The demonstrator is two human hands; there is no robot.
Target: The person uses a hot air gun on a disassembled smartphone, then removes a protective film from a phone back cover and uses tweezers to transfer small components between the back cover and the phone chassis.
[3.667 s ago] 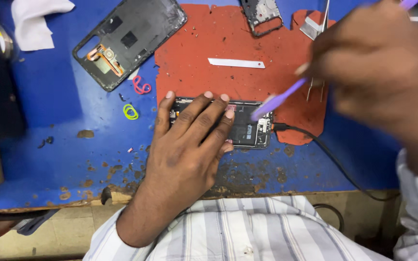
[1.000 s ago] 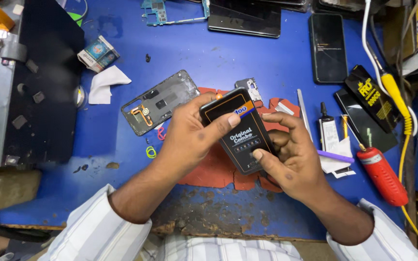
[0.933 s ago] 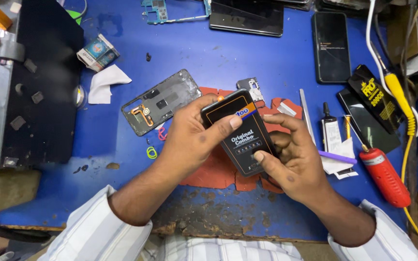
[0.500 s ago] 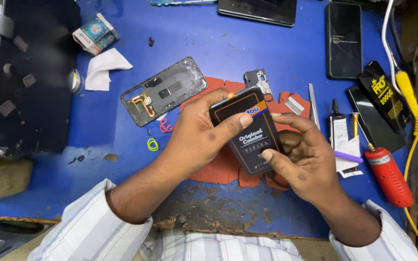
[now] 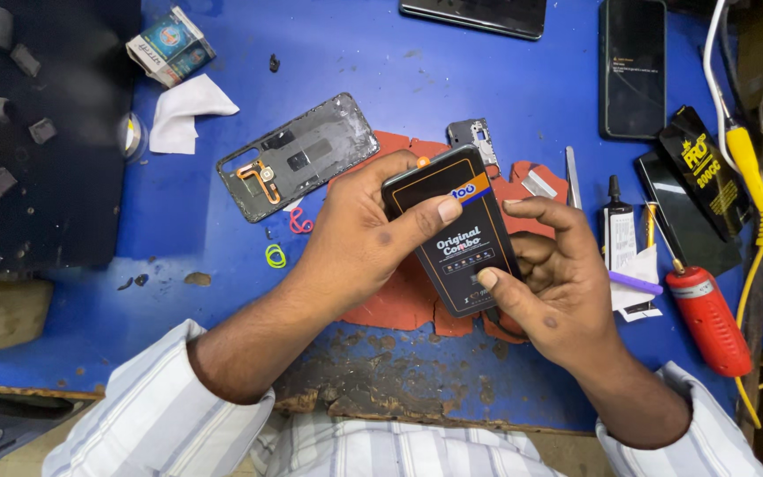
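Mid-frame, left hand (image 5: 359,238) and right hand (image 5: 549,283) both close their fingers on a black phone screen (image 5: 452,231) above the red mat (image 5: 399,296)

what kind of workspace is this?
Most likely a phone repair bench. A stripped phone back cover lies on the blue worktop, dark phones sit at the far edge, and a red-handled tool lies to the right.

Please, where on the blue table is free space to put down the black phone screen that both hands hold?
The widest bare blue patch lies between the grey back cover and the dark phone at the far edge. Another bare strip is left of the left hand. Right of the right hand it is crowded: glue tube, red tool, cables.
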